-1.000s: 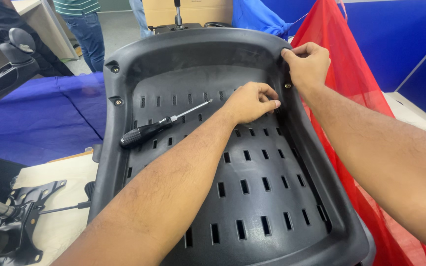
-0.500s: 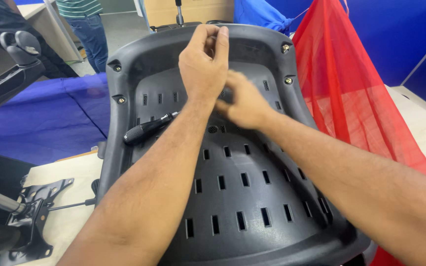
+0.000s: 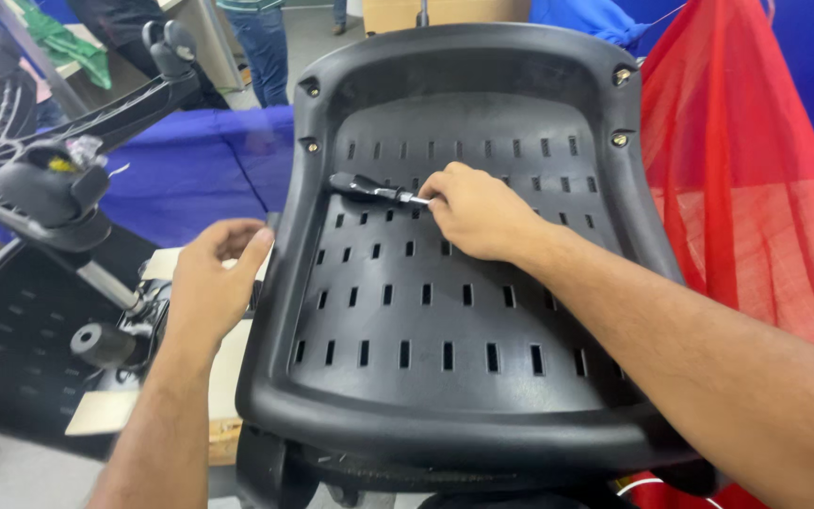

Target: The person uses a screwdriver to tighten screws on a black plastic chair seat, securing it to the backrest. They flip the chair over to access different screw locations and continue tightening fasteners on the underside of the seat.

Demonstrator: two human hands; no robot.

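Note:
A black plastic chair seat shell (image 3: 463, 415) with rows of slots lies in front of me, its hollow side up. A black-handled screwdriver (image 3: 365, 187) rests in the hollow near the upper left. My right hand (image 3: 478, 212) is closed over the screwdriver's metal shaft. My left hand (image 3: 209, 283) hovers off the shell's left rim, fingers curled and apart, holding nothing. Metal screws (image 3: 620, 139) sit in the shell's upper right corner and along the upper left rim.
A black chair base with castors (image 3: 58, 179) stands at the left, above a chair mechanism (image 3: 105, 344) on the floor. Red mesh fabric (image 3: 746, 179) hangs at the right, blue cloth (image 3: 190, 170) behind. People's legs (image 3: 261, 47) stand at the back.
My left hand has left the shell's top rim and dropped to its left side. My right hand has moved onto the screwdriver's shaft. The view has shifted left.

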